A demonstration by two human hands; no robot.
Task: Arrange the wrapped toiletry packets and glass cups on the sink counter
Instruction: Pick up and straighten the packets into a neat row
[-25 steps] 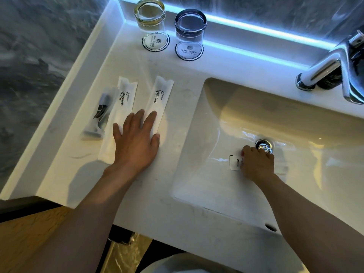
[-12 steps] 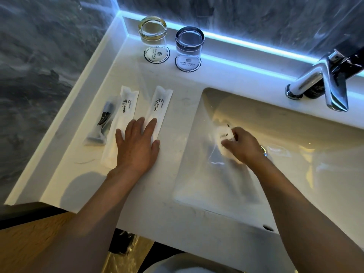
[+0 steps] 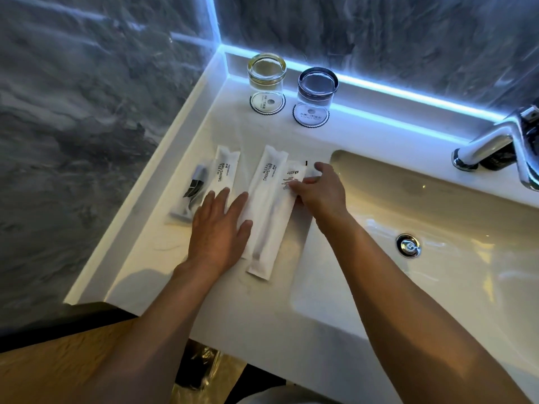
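Two long white "BRUSHING TEETH" packets lie side by side on the white counter (image 3: pixel 163 275): the left packet (image 3: pixel 226 173) and the right packet (image 3: pixel 269 211). A clear razor packet (image 3: pixel 191 191) lies left of them. My left hand (image 3: pixel 218 228) rests flat, fingers spread, across the lower ends of the two long packets. My right hand (image 3: pixel 319 191) pinches a small white packet (image 3: pixel 293 174) and holds it down just right of the right toothbrush packet. An amber-tinted glass cup (image 3: pixel 266 77) and a grey-tinted glass cup (image 3: pixel 316 88) stand on round coasters at the back.
The sink basin (image 3: pixel 437 287) with its chrome drain (image 3: pixel 408 245) opens to the right of the packets. A chrome faucet (image 3: pixel 493 141) stands at the back right. Grey marble walls and a lit strip bound the counter at the left and back.
My right hand lifted the small white packet out of the basin and carried it left onto the counter beside the toothbrush packets. My left hand stayed flat on the long packets.
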